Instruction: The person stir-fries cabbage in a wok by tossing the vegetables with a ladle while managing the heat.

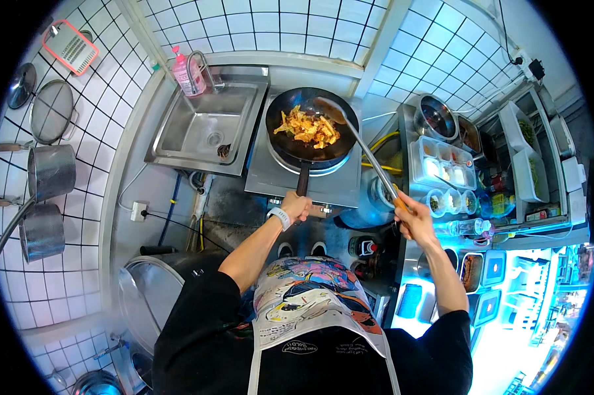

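Observation:
A dark wok (291, 150) sits over the burner of a steel stove (257, 177). Browned yellow food pieces (307, 127), perhaps egg, lie in its middle. My left hand (297, 207), with a pale wristband, grips the wok's dark handle (303, 181). My right hand (414, 217) is closed around the wooden end of a long metal ladle or spatula (371, 160). The tool slants up and left, and its broad head rests inside the wok at the upper right, beside the food.
Left of the stove is a steel sink (203, 131) with a pink soap bottle (188, 76). On the right counter stand a metal bowl (436, 116), a divided seasoning box (442, 163), small cups (436, 201) and a clear bottle (467, 227). A gas cylinder (363, 216) stands below. Strainers (51, 173) hang at left.

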Demonstrator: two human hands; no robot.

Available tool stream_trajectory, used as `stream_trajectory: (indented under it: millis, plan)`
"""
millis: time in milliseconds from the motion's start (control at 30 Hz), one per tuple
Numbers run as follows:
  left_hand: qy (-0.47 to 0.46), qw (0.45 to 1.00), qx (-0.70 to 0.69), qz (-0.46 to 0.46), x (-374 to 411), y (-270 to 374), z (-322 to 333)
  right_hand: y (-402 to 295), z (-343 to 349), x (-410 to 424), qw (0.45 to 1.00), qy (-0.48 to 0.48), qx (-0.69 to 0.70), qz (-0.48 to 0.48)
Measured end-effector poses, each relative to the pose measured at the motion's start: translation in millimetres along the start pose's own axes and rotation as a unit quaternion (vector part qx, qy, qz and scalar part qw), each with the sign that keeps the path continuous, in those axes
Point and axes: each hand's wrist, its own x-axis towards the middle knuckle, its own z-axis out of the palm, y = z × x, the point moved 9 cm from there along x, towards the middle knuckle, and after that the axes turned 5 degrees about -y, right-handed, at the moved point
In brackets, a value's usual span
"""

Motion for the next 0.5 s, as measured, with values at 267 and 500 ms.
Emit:
stream_trajectory:
  millis: [267, 500]
  plan:
    - [-0.018, 1.000, -0.006, -0.015, 16.5, -11.7, -1.9, 42.7, 83.0, 73.6, 0.881, -0.031, 0.458, 0.113]
    - [-0.025, 0.999, -0.022, -0.011, 7.7, -8.5, -2.3, 5.2, 108.0, 40.5, 0.958, -0.036, 0.283, 0.039]
